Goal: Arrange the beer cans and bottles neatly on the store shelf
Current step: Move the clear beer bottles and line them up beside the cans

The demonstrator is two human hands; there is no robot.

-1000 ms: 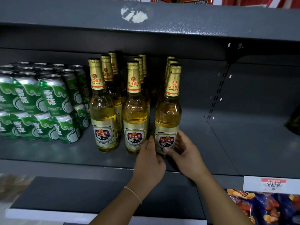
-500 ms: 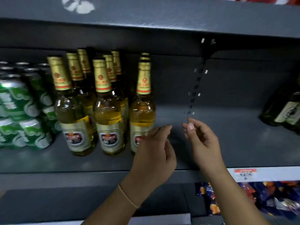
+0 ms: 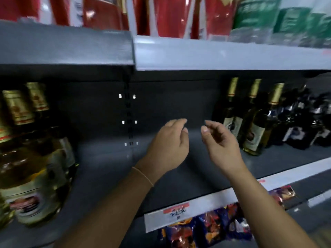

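Your left hand point(image 3: 167, 149) hangs over the bare middle of the shelf point(image 3: 107, 158) with its fingers loosely curled and nothing in them, a thin bracelet point(image 3: 143, 176) across the wrist. Your right hand point(image 3: 221, 145) hovers just beside it, palm turned inward, fingers relaxed and likewise holding nothing; the two sets of fingertips are near each other but apart. A second ago both hands were wrapped round the base of the rightmost front golden beer bottle; half a second ago they had already let go and lifted away from it, and now they are well to the right of that group. The golden beer bottles point(image 3: 35, 167) stand upright at the far left edge of the view, blurred, well apart from your hands, whereas earlier they filled the centre. The green cans seen before are out of sight now. To the right of your right hand, dark wine bottles point(image 3: 258, 129) with gold foil necks stand upright on the same shelf, near your fingers but not touching; earlier only a sliver of them showed. A price tag point(image 3: 176, 210) sits on the shelf's front rail, with snack packets point(image 3: 206, 228) below it, and red and green packages point(image 3: 170, 15) line the shelf above.
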